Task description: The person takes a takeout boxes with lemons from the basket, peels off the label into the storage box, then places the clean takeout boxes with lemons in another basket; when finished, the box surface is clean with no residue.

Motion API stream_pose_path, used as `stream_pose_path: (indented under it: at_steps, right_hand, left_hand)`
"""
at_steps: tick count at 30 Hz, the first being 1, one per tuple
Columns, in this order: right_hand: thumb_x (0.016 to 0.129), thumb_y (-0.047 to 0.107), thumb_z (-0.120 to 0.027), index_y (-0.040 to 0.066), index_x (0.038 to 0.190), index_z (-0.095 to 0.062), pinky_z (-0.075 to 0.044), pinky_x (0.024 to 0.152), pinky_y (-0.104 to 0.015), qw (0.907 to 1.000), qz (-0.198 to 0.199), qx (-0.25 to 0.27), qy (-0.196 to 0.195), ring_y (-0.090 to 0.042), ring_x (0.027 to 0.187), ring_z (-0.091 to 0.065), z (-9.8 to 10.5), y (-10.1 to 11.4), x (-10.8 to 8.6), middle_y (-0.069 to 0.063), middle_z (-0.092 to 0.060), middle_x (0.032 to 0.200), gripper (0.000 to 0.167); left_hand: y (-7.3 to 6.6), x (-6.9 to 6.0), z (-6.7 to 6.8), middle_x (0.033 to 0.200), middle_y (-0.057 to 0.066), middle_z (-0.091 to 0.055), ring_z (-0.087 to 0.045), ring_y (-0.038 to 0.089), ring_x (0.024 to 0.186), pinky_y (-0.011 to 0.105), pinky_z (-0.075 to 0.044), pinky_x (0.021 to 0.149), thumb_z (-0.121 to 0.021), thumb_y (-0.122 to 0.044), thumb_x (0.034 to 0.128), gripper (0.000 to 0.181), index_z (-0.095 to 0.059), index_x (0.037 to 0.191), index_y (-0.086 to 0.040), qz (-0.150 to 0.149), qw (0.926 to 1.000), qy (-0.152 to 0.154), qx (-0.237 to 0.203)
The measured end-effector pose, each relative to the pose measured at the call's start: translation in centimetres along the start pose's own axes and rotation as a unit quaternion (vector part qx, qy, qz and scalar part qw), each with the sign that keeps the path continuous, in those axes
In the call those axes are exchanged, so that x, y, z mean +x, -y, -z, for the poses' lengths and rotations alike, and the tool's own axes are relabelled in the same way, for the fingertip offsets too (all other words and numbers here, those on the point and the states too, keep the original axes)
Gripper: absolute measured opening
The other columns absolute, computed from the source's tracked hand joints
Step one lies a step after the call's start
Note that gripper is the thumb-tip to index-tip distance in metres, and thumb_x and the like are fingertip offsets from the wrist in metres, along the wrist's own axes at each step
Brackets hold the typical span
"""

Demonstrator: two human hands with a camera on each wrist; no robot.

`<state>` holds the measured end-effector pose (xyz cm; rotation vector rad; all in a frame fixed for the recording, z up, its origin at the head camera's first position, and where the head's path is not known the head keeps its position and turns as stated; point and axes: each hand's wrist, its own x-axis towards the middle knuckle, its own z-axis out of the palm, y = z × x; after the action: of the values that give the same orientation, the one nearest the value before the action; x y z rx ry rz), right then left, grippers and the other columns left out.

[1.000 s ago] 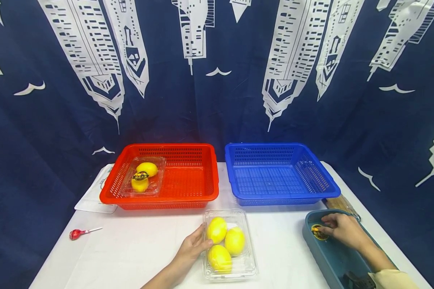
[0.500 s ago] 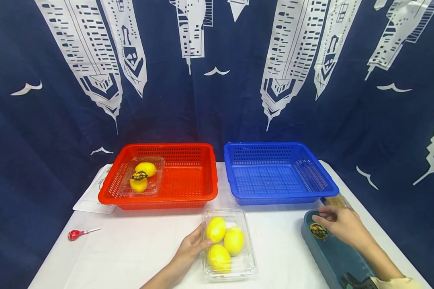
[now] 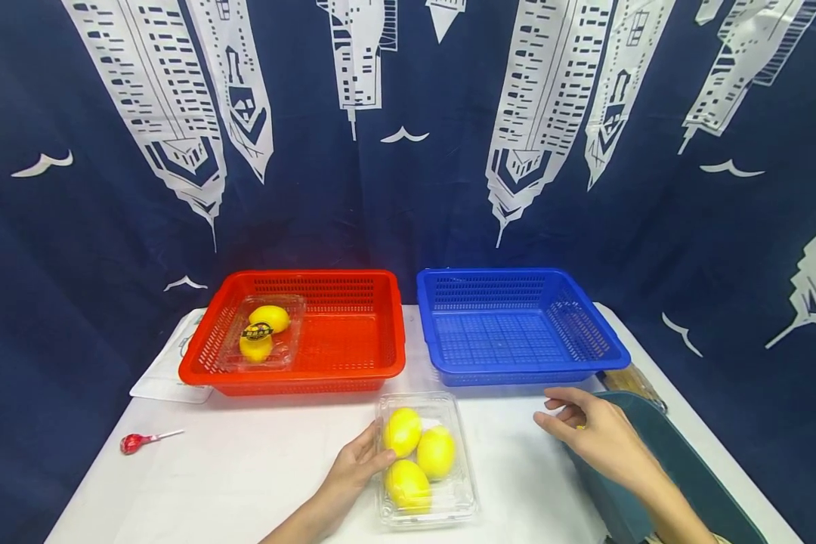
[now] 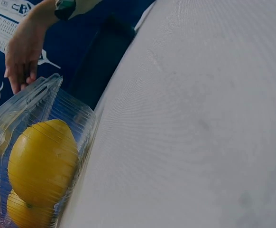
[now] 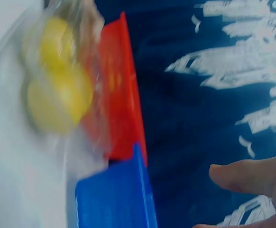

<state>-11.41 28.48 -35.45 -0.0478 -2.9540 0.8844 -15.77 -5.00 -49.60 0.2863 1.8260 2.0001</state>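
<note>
In the head view, my left hand grips the left side of a clear plastic clamshell box on the white table. Several yellow lemons lie inside, and the lid looks closed. My right hand hovers over the left edge of the teal bin, thumb and forefinger apart. A bit of yellow sticker shows past the thumb; the rest is covered by the hand. In the right wrist view, the thumb shows nothing visible beside it, and the box is blurred.
A red basket at the back left holds another lemon box with a black-and-gold label. Beside it stands a blue basket. A red lollipop lies at the left, and a brown packet sits behind the teal bin.
My right hand has lifted from the sticker in the teal bin and moved left toward the lemon box. The left hand keeps its grip on the box. The head view has shifted slightly.
</note>
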Motion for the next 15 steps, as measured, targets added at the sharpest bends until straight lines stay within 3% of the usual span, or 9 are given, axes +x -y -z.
stream_pose_path:
  at_steps: [8, 15]
  right_hand:
    - [0.083, 0.043, -0.073, 0.007, 0.124, -0.063, -0.050, 0.066, -0.021, 0.9979, -0.017, 0.056, 0.028, -0.009, 0.088, -0.065, -2.6, 2.8, -0.4, -0.001, -0.071, 0.107, 0.055]
    - [0.079, 0.035, -0.079, 0.007, 0.118, -0.067, -0.051, 0.066, -0.020, 0.9926, -0.039, 0.109, 0.038, -0.007, 0.081, -0.064, -6.3, 3.4, 0.5, 0.000, -0.071, 0.101, 0.049]
  left_hand:
    - [0.0, -0.1, 0.2, 0.161, 0.023, -0.008, -0.013, 0.040, 0.149, 0.043, -0.018, 0.119, -0.059, -0.027, 0.0953, 0.082, -0.012, 0.152, 0.008, -0.001, 1.0000, 0.002, -0.006]
    - [0.1, -0.1, 0.2, 0.161, 0.023, -0.009, -0.013, 0.039, 0.149, 0.042, -0.019, 0.118, -0.059, -0.026, 0.0955, 0.082, -0.011, 0.153, 0.007, -0.004, 0.9999, 0.003, -0.009]
